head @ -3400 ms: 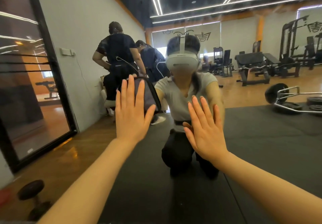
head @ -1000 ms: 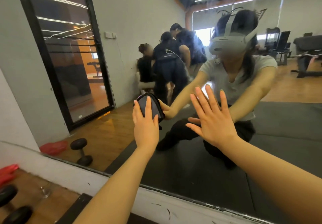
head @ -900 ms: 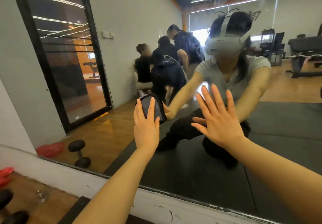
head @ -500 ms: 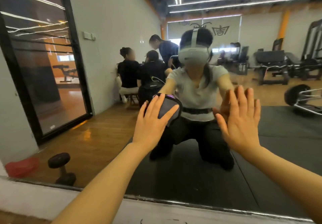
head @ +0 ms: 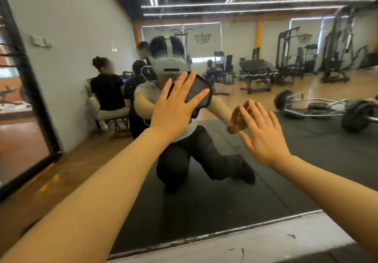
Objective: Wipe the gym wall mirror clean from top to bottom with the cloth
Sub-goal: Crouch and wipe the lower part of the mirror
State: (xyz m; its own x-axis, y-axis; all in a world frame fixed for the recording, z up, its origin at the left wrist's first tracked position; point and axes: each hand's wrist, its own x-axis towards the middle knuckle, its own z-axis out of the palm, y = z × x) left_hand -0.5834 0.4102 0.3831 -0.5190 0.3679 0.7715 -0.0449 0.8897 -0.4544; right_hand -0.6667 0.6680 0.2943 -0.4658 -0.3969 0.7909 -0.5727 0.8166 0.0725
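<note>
The left hand [head: 173, 111] is laid flat, fingers straight and spread, on a dark cloth [head: 197, 93]; no pinching grip is seen, the cloth being pressed against the mirror [head: 306, 160] by the palm and fingers. The cloth's upper right part is seen beyond the fingertips, over the reflected headset wearer. The right hand [head: 263, 136] is held open, fingers straight and together, its fingertips met by their reflection on the glass. Reflected in the mirror are seated people [head: 106, 93], a barbell [head: 327, 109] on black matting and weight machines [head: 292, 58]. The mirror's lower edge is bordered by a pale ledge [head: 266, 246].
</note>
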